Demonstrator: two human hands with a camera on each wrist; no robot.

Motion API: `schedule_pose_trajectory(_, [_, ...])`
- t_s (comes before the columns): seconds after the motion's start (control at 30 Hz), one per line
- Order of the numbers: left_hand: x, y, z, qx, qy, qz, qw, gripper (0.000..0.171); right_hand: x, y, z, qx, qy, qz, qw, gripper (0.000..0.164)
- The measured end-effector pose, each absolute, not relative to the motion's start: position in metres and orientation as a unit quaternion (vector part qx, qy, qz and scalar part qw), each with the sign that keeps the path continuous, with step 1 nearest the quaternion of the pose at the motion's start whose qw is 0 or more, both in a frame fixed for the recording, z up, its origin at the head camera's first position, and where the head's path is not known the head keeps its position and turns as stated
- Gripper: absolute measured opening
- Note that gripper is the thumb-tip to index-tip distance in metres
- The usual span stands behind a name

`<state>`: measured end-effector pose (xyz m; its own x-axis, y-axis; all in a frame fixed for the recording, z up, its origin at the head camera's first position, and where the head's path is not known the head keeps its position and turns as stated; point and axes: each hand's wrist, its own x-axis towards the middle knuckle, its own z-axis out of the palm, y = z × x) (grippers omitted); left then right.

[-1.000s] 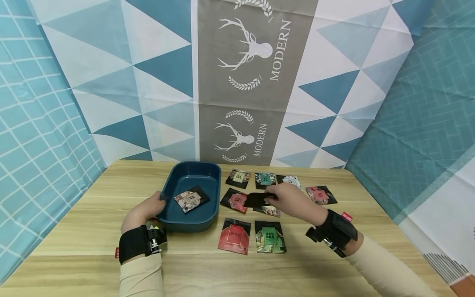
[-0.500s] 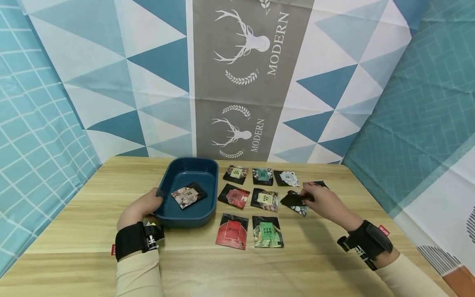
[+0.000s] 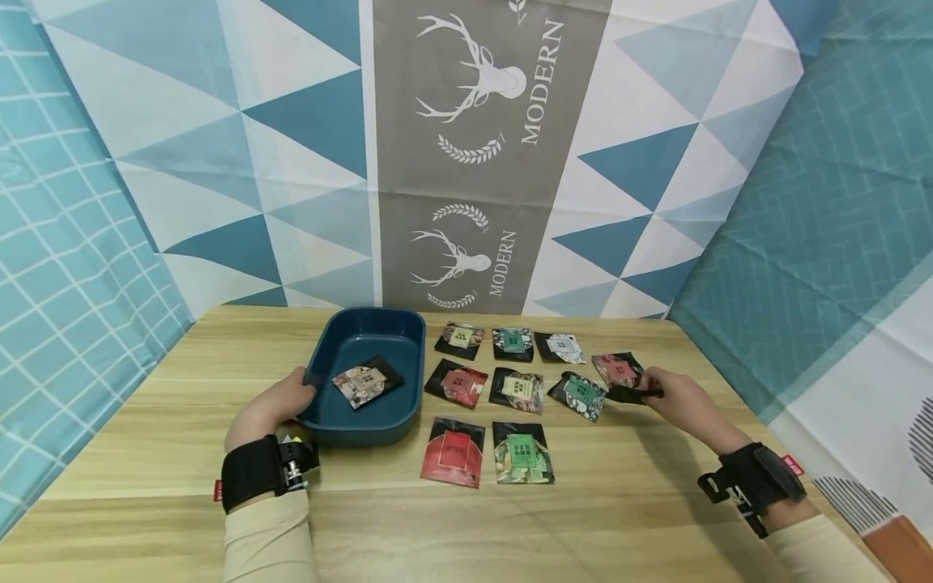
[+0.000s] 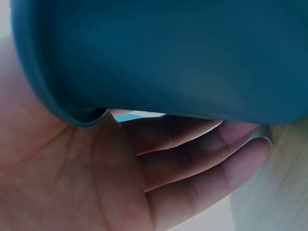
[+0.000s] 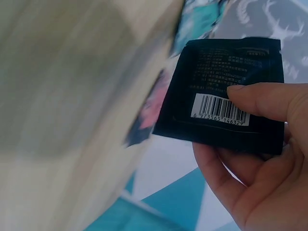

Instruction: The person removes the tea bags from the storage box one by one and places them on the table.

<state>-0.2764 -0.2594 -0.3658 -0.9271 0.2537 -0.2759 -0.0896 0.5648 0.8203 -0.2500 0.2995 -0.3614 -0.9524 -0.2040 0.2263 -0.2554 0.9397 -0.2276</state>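
Note:
In the head view my left hand (image 3: 273, 405) holds the left rim of a blue plastic basin (image 3: 364, 433), its thumb hidden from the wrist camera. The left wrist view shows the fingers (image 4: 192, 192) curving along the basin's outer wall. A sachet (image 3: 368, 380) with a beige label lies inside the basin. My right hand (image 3: 681, 405) pinches a small black sachet (image 5: 216, 130) between thumb and fingers, its barcoded back toward the right wrist camera. Close beside it on the table lie a green-labelled sachet (image 3: 581, 395) and a pink-labelled one (image 3: 619, 368).
Several more sachets lie in rough rows right of the basin, among them a red one (image 3: 453, 453) and a green one (image 3: 523, 453) at the front. The wooden table (image 3: 510, 534) meets a patterned cloth backdrop (image 3: 466, 170) behind.
My right hand has moved right with the sachet, past the middle row, uncovering the sachets there. The left hand stays at the basin's rim. The head view has shifted slightly.

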Motion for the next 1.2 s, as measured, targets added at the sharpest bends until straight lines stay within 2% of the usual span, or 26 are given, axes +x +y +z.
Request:
schedule_pose_trajectory(0.2, [-0.279, -0.261, -0.363, 0.037, 0.875, 0.446, 0.186, 0.048, -0.250, 0.319, -0.372, 0.130, -0.977, 0.150, 0.077, 0.021])
schedule_pose_trajectory(0.47, [-0.278, -0.262, -0.362, 0.039, 0.873, 0.449, 0.185, 0.048, -0.250, 0.322, -0.381, 0.141, -0.985, 0.091, 0.046, 0.029])
schedule_pose_trajectory(0.73, [-0.280, -0.261, -0.362, 0.037, 0.876, 0.443, 0.186, 0.051, -0.252, 0.322, -0.385, 0.153, -0.986, 0.070, 0.017, 0.024])
schedule_pose_trajectory(1.03, [-0.278, -0.261, -0.362, 0.039, 0.871, 0.453, 0.188, 0.051, -0.250, 0.317, -0.370, 0.145, -0.980, 0.106, -0.082, 0.012])
schedule_pose_trajectory(1.1, [-0.277, -0.260, -0.362, 0.041, 0.868, 0.457, 0.191, 0.051, -0.250, 0.311, -0.364, 0.146, -0.979, 0.108, -0.089, 0.007])
schedule_pose_trajectory(1.2, [-0.277, -0.259, -0.364, 0.044, 0.865, 0.464, 0.189, 0.050, -0.251, 0.292, -0.353, 0.159, -0.980, 0.094, -0.070, 0.007])
